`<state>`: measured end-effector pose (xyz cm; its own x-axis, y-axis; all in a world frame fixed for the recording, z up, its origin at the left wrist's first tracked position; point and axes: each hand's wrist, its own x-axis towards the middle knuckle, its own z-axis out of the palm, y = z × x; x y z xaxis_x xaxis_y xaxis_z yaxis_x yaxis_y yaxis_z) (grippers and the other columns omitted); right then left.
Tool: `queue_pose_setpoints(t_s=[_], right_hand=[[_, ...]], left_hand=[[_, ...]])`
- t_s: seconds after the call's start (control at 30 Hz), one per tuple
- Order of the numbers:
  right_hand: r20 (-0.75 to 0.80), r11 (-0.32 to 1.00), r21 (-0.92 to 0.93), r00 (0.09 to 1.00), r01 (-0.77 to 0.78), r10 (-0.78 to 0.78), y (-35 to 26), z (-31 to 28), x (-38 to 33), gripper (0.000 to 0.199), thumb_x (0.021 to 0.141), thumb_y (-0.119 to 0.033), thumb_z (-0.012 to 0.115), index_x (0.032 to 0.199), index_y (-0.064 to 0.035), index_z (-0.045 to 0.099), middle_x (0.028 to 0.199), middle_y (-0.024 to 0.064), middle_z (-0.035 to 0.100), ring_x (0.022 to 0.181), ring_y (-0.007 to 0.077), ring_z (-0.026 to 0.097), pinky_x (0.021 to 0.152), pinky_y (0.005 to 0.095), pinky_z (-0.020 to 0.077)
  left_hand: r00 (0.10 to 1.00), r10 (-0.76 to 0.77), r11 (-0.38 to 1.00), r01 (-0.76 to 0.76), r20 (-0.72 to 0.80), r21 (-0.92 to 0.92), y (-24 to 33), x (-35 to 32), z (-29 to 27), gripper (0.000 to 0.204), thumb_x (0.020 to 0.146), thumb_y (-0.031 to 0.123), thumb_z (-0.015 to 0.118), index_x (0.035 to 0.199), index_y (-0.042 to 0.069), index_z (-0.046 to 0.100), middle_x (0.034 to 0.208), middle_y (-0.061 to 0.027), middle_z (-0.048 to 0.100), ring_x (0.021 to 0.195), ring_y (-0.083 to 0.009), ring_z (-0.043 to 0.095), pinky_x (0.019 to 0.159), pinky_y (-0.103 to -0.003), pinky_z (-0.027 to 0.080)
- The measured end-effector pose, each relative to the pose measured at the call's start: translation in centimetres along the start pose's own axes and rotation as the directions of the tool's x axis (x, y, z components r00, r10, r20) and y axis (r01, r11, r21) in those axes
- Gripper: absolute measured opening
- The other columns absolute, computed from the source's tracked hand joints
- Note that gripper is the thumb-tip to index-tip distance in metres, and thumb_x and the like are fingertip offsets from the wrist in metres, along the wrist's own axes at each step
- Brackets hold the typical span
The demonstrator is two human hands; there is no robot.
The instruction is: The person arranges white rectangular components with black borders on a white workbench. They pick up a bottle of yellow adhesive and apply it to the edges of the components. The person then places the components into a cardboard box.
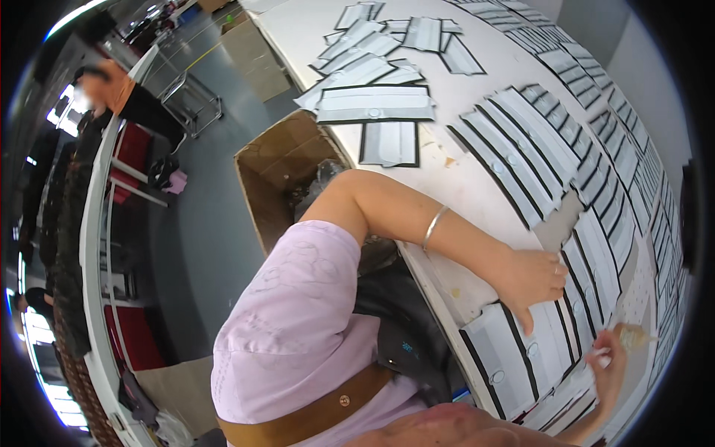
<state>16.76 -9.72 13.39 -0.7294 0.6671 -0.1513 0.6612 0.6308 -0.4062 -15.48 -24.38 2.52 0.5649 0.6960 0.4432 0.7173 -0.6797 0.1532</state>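
Several white rectangular panels with black borders lie in an overlapping row on the white table (462, 287). My left hand (527, 281) rests on the panels, thumb apart from the bent fingers, with nothing visible in its grasp. Just below it is a near panel (493, 359) with a small round pale piece on it. Farther right, my right hand (609, 361) pinches a small yellowish see-through bottle (631, 337) with a thin tip, held beside the row. Part of the right forearm is hidden behind my body.
More bordered panels (514, 153) lie in rows along the table, with a loose pile (365, 56) at its far end. An open cardboard box (272, 160) stands against the table's left edge. A metal trolley (192, 104) and another person (119, 89) are farther left.
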Motion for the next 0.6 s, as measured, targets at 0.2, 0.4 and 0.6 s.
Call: queue_pose_setpoints(t_s=[0.2, 0.4, 0.6], right_hand=[[-0.251, 0.983, 0.182, 0.968, 0.034, 0.013, 4.3, 8.4, -5.5, 0.055, 0.075, -0.004, 0.072, 0.127, -0.0044, 0.055, 0.109, 0.0030, 0.055, 0.077, 0.0097, 0.050, 0.064, 0.0236, 0.0414], [-0.233, 0.975, 0.197, 0.962, -0.099, 0.145, -0.8, 10.2, -7.7, 0.052, 0.071, -0.002, 0.073, 0.121, -0.0037, 0.056, 0.103, 0.0023, 0.051, 0.070, 0.0096, 0.042, 0.063, 0.0220, 0.0389], [-0.157, 0.997, 0.074, 0.987, -0.008, 0.020, -2.7, 10.0, -7.2, 0.039, 0.062, -0.003, 0.076, 0.092, -0.0069, 0.050, 0.085, -0.0021, 0.043, 0.069, 0.0100, 0.038, 0.064, 0.0225, 0.0354]], left_hand=[[0.995, 0.080, 0.996, -0.081, -0.058, -0.028, 0.9, -2.5, 5.2, 0.101, 0.086, 0.078, 0.042, 0.139, -0.007, 0.044, 0.147, -0.0226, 0.041, 0.140, -0.0387, 0.032, 0.115, -0.045, 0.026], [0.993, 0.106, 0.993, -0.109, -0.051, -0.043, 1.8, -4.3, 4.0, 0.095, 0.085, 0.078, 0.045, 0.132, -0.005, 0.052, 0.138, -0.0213, 0.049, 0.134, -0.0379, 0.039, 0.110, -0.045, 0.031], [0.953, 0.156, 0.986, -0.134, -0.260, 0.103, 2.8, -4.2, 3.3, 0.080, 0.082, 0.071, 0.056, 0.119, -0.001, 0.059, 0.124, -0.0159, 0.056, 0.124, -0.0345, 0.046, 0.103, -0.043, 0.036]])
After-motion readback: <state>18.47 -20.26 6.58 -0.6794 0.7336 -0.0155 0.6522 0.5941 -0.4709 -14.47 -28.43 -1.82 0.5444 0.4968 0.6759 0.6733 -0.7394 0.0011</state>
